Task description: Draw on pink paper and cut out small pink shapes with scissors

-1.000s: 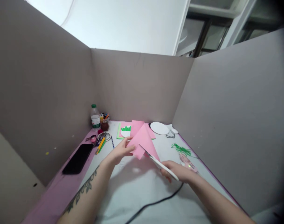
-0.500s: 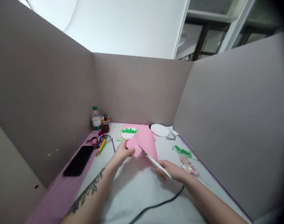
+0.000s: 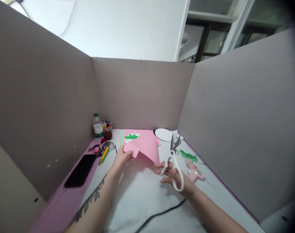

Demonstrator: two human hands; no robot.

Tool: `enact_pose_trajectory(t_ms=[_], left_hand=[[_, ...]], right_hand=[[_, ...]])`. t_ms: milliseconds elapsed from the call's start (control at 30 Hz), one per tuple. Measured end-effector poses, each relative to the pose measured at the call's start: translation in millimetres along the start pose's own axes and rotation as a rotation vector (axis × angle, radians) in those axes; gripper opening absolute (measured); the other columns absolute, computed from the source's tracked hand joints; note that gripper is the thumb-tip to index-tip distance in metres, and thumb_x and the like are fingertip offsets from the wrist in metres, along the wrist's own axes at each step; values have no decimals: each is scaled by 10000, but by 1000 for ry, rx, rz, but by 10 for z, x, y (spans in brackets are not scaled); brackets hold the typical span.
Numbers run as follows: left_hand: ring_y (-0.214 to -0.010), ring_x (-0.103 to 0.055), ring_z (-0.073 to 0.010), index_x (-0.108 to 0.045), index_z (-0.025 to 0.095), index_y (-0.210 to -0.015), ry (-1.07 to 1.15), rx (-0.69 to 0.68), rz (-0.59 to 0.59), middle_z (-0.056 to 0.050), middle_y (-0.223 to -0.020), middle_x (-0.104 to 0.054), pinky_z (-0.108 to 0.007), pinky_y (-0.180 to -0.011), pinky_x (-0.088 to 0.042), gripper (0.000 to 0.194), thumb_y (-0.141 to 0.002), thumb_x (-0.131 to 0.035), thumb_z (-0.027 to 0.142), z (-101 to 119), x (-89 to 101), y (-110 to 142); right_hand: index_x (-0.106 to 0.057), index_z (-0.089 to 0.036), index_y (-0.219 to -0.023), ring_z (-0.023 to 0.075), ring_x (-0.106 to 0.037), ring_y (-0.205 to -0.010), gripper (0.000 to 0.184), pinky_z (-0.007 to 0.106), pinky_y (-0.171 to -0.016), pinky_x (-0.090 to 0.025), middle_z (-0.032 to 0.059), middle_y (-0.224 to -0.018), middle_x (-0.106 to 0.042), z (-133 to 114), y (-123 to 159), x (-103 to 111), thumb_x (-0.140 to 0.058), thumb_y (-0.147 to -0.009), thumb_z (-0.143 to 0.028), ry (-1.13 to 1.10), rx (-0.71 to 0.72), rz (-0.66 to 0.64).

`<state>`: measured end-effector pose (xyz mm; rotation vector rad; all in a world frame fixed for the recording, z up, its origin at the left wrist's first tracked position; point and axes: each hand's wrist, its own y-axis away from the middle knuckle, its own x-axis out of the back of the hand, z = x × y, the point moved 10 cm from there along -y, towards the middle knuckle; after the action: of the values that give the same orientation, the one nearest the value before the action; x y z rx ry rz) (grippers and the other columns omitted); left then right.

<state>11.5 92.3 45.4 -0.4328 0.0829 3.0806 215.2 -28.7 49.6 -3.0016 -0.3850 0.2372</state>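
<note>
My left hand (image 3: 121, 158) pinches the near left corner of a pink sheet of paper (image 3: 146, 145), which bends upward and has a cut notch along its near edge. White-handled scissors (image 3: 174, 158) hang on the fingers of my right hand (image 3: 173, 176), blades parted and pointing away from me. That hand's fingertips are close to the sheet's right near corner; whether they touch it I cannot tell. Behind the sheet, partly covered, lies a white oval with a green paper grass strip (image 3: 131, 136).
On the left are a black phone (image 3: 80, 170), a yellow cutter (image 3: 103, 155), a tape ring and a bottle (image 3: 98, 127). To the right lie green strips (image 3: 188, 156) and a pink glue gun (image 3: 195, 171). A white oval (image 3: 163, 134) sits at the back. A black cable (image 3: 159, 214) crosses the front.
The scissors have come out of the paper and swung upright, blades parted, while my right hand's fingers spread. My left hand still holds the sheet, and the view has shifted slightly.
</note>
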Motion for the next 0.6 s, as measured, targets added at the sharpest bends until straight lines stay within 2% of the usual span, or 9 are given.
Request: enact_pose_trajectory(t_ms=[100, 167, 233, 333, 467, 533, 600], left_hand=[[-586, -594, -115, -551, 133, -927, 48, -28, 14, -40, -775, -641, -189, -500, -463, 361, -579, -627, 82, -84, 40, -69], [-506, -561, -101, -561, 122, -863, 53, -33, 19, -24, -683, -630, -182, -458, -432, 293, -578, -618, 83, -144, 63, -103], [-491, -551, -98, -564, 118, -816, 70, -26, 18, -21, -652, -624, -181, -452, -425, 249, -574, -614, 84, -187, 73, -119], [-530, -564, -104, -561, 120, -813, 104, -14, 24, -28, -680, -629, -183, -481, -441, 246, -575, -611, 80, -206, 76, -114], [-546, -561, -104, -546, 124, -870, 93, -20, 55, -21, -699, -617, -189, -494, -444, 280, -598, -601, 86, -230, 65, -68], [-552, -565, -111, -524, 113, -1022, 53, -32, 50, -29, -733, -624, -201, -504, -448, 419, -611, -606, 96, -261, 38, -23], [-613, -597, -129, -388, 135, -1262, -32, -71, 58, -55, -844, -648, -221, -550, -473, 686, -619, -625, 104, -264, 28, 38]], right_hand=[[-507, -229, -1177, 305, -486, -1173, 666, 387, -778, -521, 147, -1369, -418, 122, -189, -50, -572, -699, -687, -26, 31, 167], [-513, -235, -1154, 299, -515, -1141, 636, 369, -739, -541, 128, -1369, -426, 208, -308, 68, -628, -679, -641, 5, 35, 365], [-517, -219, -1116, 282, -563, -1071, 613, 341, -680, -551, 129, -1326, -469, 311, -399, 140, -617, -684, -642, 20, -16, 475], [-529, -184, -1058, 271, -610, -968, 615, 316, -590, -547, 151, -1223, -545, 420, -457, 102, -523, -719, -697, -11, -99, 460], [-518, -217, -1099, 303, -531, -1121, 642, 349, -647, -559, 143, -1344, -453, 445, -436, -98, -538, -696, -717, -136, -54, 332], [-525, -225, -1093, 317, -503, -1160, 656, 379, -709, -551, 136, -1375, -424, 523, -443, -162, -582, -660, -716, -208, -56, 316], [-543, -212, -1055, 318, -507, -1157, 654, 397, -770, -530, 141, -1347, -456, 633, -474, -181, -605, -641, -714, -269, -76, 333]])
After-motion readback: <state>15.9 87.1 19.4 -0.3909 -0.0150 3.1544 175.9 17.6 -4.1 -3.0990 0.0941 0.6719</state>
